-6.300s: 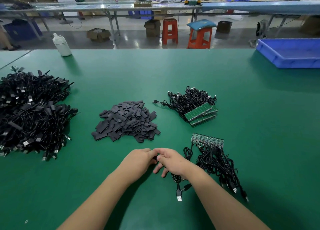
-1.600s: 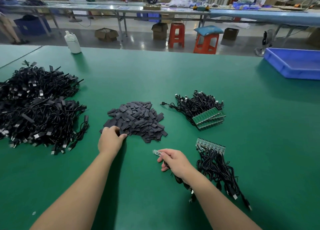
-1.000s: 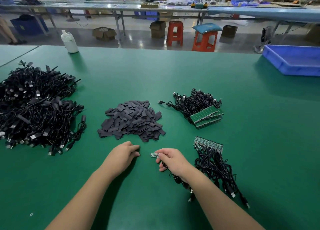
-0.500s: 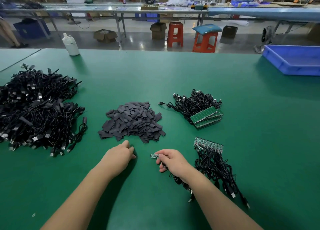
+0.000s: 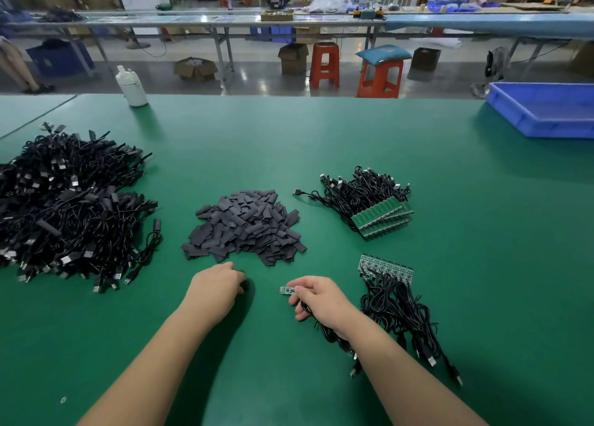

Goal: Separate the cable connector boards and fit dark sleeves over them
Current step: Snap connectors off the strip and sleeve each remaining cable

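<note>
My right hand (image 5: 321, 300) pinches one small green connector board (image 5: 286, 290), whose tip points left; its black cable (image 5: 334, 337) trails back under my wrist. My left hand (image 5: 218, 285) rests just left of it, below the pile of dark sleeves (image 5: 247, 226), fingers curled over a dark sleeve that is mostly hidden. A strip of joined boards (image 5: 385, 267) with its cables (image 5: 398, 310) lies to the right. More green board strips (image 5: 382, 219) are stacked farther back.
A big heap of black cables (image 5: 70, 207) covers the left of the green table (image 5: 321, 142). A white bottle (image 5: 133, 86) stands at the far left edge, a blue tray (image 5: 546, 110) at the far right. Stools stand beyond the table.
My left hand left the sleeve pile and drew back beside my right hand. The right hand has kept hold of the single board and barely moved.
</note>
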Demonstrator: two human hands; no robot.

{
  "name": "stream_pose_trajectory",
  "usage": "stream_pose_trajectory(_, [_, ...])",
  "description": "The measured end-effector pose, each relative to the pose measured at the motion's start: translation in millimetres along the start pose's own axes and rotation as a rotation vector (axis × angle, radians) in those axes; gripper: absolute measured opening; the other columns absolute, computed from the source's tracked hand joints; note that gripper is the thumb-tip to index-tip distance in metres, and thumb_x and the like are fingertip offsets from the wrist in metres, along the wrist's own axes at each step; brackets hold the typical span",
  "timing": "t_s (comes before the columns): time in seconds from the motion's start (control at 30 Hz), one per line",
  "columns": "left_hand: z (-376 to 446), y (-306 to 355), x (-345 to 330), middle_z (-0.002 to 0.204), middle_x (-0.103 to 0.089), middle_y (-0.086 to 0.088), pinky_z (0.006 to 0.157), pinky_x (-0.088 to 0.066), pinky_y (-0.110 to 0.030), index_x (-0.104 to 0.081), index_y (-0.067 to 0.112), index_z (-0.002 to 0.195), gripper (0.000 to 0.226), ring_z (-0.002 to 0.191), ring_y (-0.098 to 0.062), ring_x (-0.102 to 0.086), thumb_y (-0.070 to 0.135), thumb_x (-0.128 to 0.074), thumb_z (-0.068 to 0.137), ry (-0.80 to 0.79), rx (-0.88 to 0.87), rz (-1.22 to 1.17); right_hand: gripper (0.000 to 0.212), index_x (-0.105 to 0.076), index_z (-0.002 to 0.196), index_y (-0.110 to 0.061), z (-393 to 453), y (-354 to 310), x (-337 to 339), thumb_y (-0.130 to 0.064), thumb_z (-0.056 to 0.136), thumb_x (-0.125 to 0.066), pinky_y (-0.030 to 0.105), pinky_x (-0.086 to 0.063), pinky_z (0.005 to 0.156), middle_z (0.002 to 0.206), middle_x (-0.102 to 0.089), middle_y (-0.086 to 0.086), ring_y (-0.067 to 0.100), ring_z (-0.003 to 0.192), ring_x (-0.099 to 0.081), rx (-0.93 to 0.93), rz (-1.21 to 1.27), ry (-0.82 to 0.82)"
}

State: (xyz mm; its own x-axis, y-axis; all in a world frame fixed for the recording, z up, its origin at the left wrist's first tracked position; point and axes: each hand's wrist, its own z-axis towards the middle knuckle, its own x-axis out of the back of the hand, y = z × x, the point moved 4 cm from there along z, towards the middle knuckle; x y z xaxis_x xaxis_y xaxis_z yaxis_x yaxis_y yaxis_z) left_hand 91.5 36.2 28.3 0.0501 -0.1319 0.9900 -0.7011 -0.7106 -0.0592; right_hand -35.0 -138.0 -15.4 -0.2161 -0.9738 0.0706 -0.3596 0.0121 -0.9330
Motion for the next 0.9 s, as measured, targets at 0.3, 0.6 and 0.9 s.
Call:
stream_pose_trajectory(0.3, [-6.9,29.7,-3.6,0.112,-0.072,0.006,0.083,-0.042,-0.017,-0.072,0.025,0.116,0.024,0.101,-0.015,-0.066,0.024,-0.064,0.093,0.141,-0.101,-0.472,0.02,-0.063,0.103,-0.016,0.0,-1.6,-3.9,-0.008,0.102,-0.045,0.027,-0.056,0.063,0.083,-0.067,0.004,0.009,0.059,-0.061,0.018,0.02,-0.001])
stream_pose_trajectory(0.6, [-13.6,43.0,-3.3,0.087,-0.074,0.017,0.076,-0.047,-0.01,-0.076,0.026,0.104,0.018,0.08,0.005,-0.062,0.02,-0.072,0.088,0.167,-0.079,-0.727,0.018,-0.065,0.105,-0.015,-2.6,-3.1,-1.1,-0.009,0.101,-0.048,0.026,-0.056,0.063,0.082,-0.069,0.002,0.009,0.061,-0.062,0.018,0.066,0.007])
stream_pose_trajectory(0.9, [-16.8,38.0,-0.6,0.071,-0.065,0.032,0.06,-0.041,-0.005,-0.077,0.026,0.1,0.014,0.063,0.003,-0.06,0.019,-0.072,0.088,0.203,-0.025,-0.827,0.019,-0.065,0.104,-0.012,-4.5,-2.9,0.8,-0.007,0.102,-0.047,0.027,-0.056,0.063,0.082,-0.067,0.005,0.01,0.06,-0.06,0.021,0.131,0.027])
